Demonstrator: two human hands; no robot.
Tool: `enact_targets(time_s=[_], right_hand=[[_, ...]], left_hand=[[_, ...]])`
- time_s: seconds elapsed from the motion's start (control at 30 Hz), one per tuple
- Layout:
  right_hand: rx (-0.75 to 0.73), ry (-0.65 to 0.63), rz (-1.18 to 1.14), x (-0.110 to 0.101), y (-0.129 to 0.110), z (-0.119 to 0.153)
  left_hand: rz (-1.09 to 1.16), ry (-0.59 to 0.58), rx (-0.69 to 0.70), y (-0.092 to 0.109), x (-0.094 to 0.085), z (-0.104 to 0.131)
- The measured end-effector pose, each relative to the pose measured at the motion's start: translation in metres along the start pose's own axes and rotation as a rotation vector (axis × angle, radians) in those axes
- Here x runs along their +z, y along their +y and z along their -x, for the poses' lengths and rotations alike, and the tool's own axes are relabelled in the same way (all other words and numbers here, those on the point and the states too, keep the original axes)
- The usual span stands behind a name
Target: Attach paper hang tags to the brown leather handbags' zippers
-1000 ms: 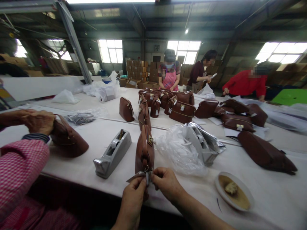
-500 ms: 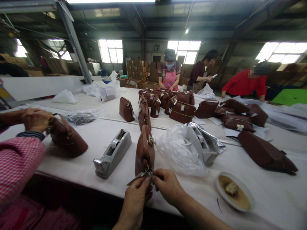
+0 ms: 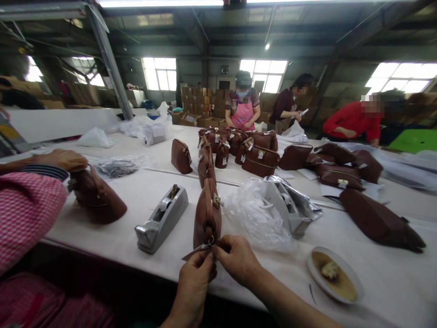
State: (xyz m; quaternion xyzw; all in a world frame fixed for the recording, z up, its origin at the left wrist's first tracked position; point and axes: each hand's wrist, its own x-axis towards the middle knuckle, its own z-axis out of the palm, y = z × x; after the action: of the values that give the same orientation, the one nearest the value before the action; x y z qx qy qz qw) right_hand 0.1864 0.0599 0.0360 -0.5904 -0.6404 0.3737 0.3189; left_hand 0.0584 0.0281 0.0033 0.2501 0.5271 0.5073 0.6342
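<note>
Head view: left hand [image 3: 195,275] pinches tag [image 3: 195,252] at end of brown bag [image 3: 200,223], right hand [image 3: 239,259] pinched together, contents unclear; best keep tag steady.

You can read no text: the tag [image 3: 195,251] at your hands [image 3: 193,279] and white tags [image 3: 261,155] on bags [image 3: 252,160] beyond are illegible.

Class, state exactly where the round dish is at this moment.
In the head view, the round dish sits at lower right on the white table, right of the person's right hand, with a dark brown bag beyond it.
</note>
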Motion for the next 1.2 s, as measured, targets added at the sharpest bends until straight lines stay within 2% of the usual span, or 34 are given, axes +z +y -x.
enact_targets(time_s=[0.2, 0.33, 0.43, 0.57, 0.67, 0.9, 0.97, 1.03, 1.2], right_hand=[[-0.056, -0.014, 0.002, 0.0, -0.002, 0.0], [0.036, -0.053, -0.153, 0.002, 0.003, -0.001], [0.099, -0.088, -0.232, 0.004, 0.008, -0.002], [-0.037, -0.059, -0.132, 0.0, 0.007, -0.001], [-0.121, -0.021, -0.019, -0.003, 0.005, -0.001], [-0.097, -0.054, -0.097, -0.004, 0.007, 0.004], [-0.101, -0.017, -0.087, -0.014, 0.007, 0.009], [-0.112, 0.073, -0.065, -0.03, 0.008, 0.015], [-0.057, 0.373, -0.065, -0.092, 0.021, 0.027]], left_hand=[[0.069, -0.013, -0.088, 0.001, 0.0, 0.004], [0.093, -0.081, -0.159, 0.001, -0.002, 0.004], [0.06, -0.105, -0.155, 0.004, -0.003, 0.003], [0.013, -0.109, -0.156, 0.009, -0.003, 0.003], [0.077, -0.101, -0.2, 0.012, -0.002, 0.002], [0.243, -0.129, -0.229, 0.008, -0.001, -0.002], [0.24, -0.104, -0.223, 0.007, -0.001, -0.002], [0.235, -0.067, -0.219, 0.007, 0.0, -0.001], [0.25, -0.011, -0.224, 0.008, 0.004, 0.001]])
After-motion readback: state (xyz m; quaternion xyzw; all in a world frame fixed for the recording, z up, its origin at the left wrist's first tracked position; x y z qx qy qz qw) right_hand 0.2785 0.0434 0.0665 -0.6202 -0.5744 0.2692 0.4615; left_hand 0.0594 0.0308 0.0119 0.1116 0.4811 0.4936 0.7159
